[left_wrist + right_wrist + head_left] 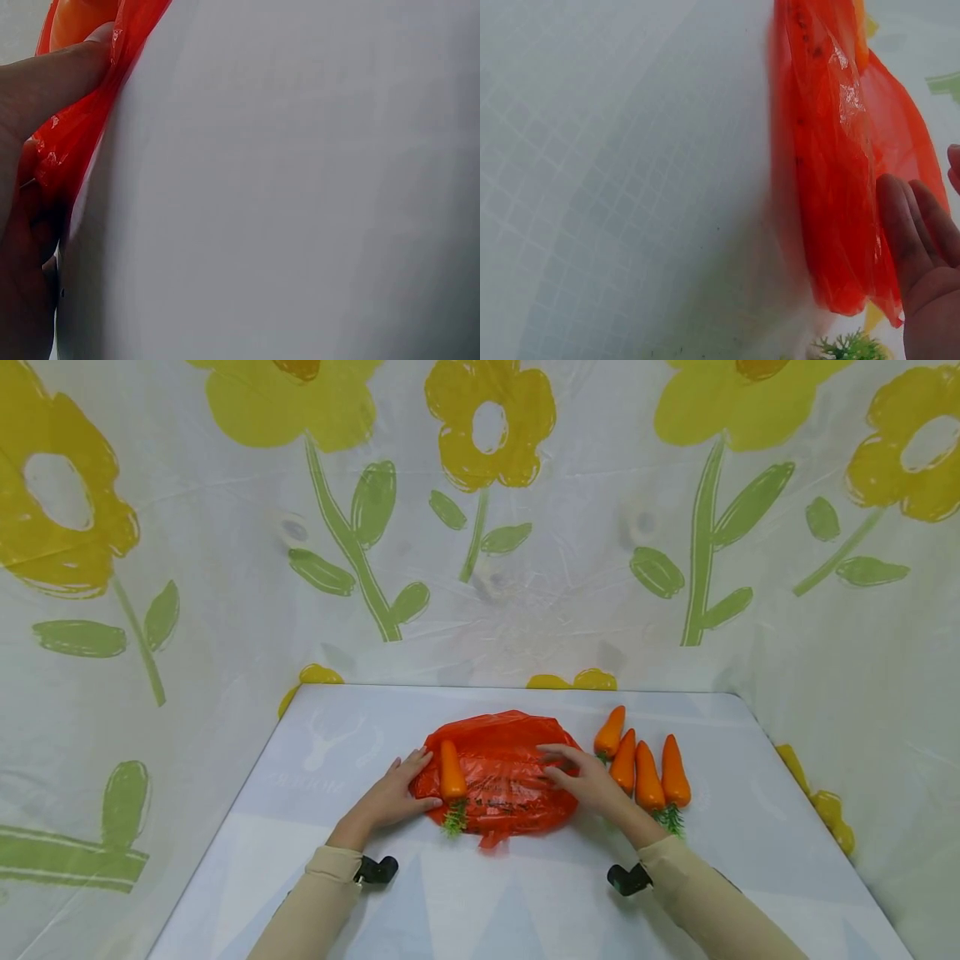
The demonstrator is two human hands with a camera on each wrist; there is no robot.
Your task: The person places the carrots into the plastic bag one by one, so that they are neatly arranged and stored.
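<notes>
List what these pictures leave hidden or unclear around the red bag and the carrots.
- Printing on the red bag: head view, too small to read.
- Carrot on the bag: left wrist view, only a blurred orange patch behind plastic.
- Four carrots beside the bag: right hand covers part; absent from wrist views.

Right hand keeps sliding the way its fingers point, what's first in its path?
Likely the carrot lying on the red bag; the right hand points left across the bag toward it. Depth is unclear.

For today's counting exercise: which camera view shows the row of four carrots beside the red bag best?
The head view: all four carrots lie side by side, right of the red bag. The left wrist view shows none of them; the right wrist view shows only some green leaves, whose carrot is unclear.
</notes>
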